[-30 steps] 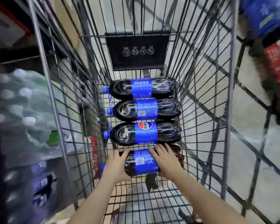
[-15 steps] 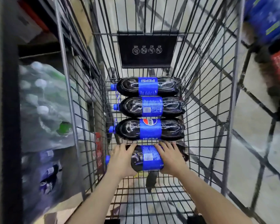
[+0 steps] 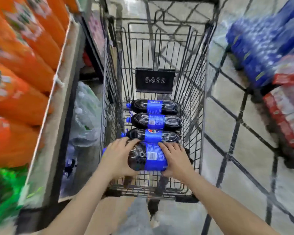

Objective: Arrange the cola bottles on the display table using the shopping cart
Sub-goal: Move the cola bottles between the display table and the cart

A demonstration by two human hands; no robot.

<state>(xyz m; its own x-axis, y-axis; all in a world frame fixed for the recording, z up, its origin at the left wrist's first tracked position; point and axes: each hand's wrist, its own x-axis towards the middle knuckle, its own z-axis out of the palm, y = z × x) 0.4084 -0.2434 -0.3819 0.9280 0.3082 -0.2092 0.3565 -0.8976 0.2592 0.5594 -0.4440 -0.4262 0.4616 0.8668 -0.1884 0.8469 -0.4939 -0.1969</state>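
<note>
A black wire shopping cart (image 3: pixel 203 106) stands in front of me. Three dark cola bottles with blue labels lie side by side on its floor: the far one (image 3: pixel 153 106), the middle one (image 3: pixel 155 120), the near one (image 3: pixel 153 135). A fourth cola bottle (image 3: pixel 147 156) is held lying sideways, raised above the cart floor at the near end. My left hand (image 3: pixel 118 157) grips its neck end, fingers curled over the top. My right hand (image 3: pixel 176 160) grips its base end beside the label.
Orange soda packs (image 3: pixel 19 65) fill a shelf on the left, with wrapped clear bottles (image 3: pixel 85 116) below. Blue packs (image 3: pixel 261 43) and red packs (image 3: pixel 285 112) are stacked on the right. A black sign plate (image 3: pixel 155 80) hangs inside the cart. Grey tiled floor lies around.
Both hands have lifted the fourth bottle off the cart floor toward me. My view has risen and pulled back, showing the cart's near rim and the orange shelf.
</note>
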